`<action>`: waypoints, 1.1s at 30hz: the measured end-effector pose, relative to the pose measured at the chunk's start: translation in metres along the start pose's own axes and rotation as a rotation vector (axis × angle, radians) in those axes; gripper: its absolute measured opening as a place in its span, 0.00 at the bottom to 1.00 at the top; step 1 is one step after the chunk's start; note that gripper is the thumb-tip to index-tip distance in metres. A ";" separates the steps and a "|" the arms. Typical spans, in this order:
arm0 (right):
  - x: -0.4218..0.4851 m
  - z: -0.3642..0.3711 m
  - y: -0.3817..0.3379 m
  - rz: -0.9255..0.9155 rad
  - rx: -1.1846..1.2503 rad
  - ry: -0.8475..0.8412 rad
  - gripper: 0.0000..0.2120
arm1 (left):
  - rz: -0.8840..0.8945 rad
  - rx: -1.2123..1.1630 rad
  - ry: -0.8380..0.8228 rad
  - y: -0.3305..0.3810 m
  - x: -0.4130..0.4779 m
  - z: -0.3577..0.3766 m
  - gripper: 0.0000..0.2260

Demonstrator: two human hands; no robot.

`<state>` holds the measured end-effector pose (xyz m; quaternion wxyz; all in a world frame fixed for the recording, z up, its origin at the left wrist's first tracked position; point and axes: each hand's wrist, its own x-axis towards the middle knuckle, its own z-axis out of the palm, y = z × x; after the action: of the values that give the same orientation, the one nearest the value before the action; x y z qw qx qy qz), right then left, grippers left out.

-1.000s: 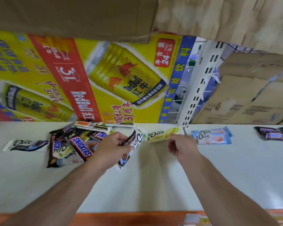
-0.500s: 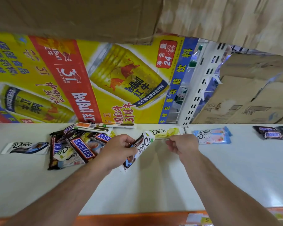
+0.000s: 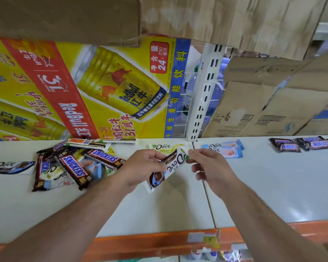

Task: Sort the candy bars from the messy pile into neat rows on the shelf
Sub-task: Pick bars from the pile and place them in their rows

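A messy pile (image 3: 74, 163) of Snickers and Dove bars lies on the left of the white shelf (image 3: 273, 186). My left hand (image 3: 140, 169) grips a white-and-brown Dove bar (image 3: 169, 169), tilted, just above the shelf's middle. My right hand (image 3: 208, 165) meets it from the right, and its thumb and forefinger pinch the bar's upper tip. Behind both hands a yellow-green Dove bar (image 3: 163, 147) lies flat at the back. Two pink-and-blue Dove bars (image 3: 225, 149) lie stacked to its right. Several Snickers bars (image 3: 299, 144) sit together at the far right.
A single dark Dove bar (image 3: 9, 166) lies at the far left. A Red Bull carton (image 3: 83, 91) and brown boxes (image 3: 263, 110) wall the back, with cardboard overhead. The shelf's orange front edge (image 3: 150, 246) carries price tags.
My right hand let go of the yellow-green Dove bar at the back and came to the tip of the bar in my left hand. My left hand shifted slightly right.
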<state>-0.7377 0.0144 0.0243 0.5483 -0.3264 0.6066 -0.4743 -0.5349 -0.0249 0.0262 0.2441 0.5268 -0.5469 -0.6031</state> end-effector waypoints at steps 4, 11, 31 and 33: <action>-0.010 -0.028 0.003 -0.025 -0.076 -0.050 0.05 | 0.006 0.005 -0.024 0.004 -0.001 0.029 0.08; -0.019 -0.077 0.004 -0.010 -0.028 -0.107 0.05 | 0.008 0.027 -0.033 0.014 -0.010 0.078 0.03; -0.049 -0.147 0.012 -0.073 -0.072 -0.161 0.07 | 0.047 -0.310 0.108 0.022 -0.018 0.159 0.04; -0.054 -0.150 0.013 -0.080 0.024 -0.085 0.07 | 0.082 -0.221 0.086 0.020 -0.017 0.158 0.03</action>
<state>-0.8725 0.1014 0.0236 0.5580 -0.3636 0.5635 -0.4888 -0.6774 0.0479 0.0268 0.3484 0.4990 -0.4872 -0.6263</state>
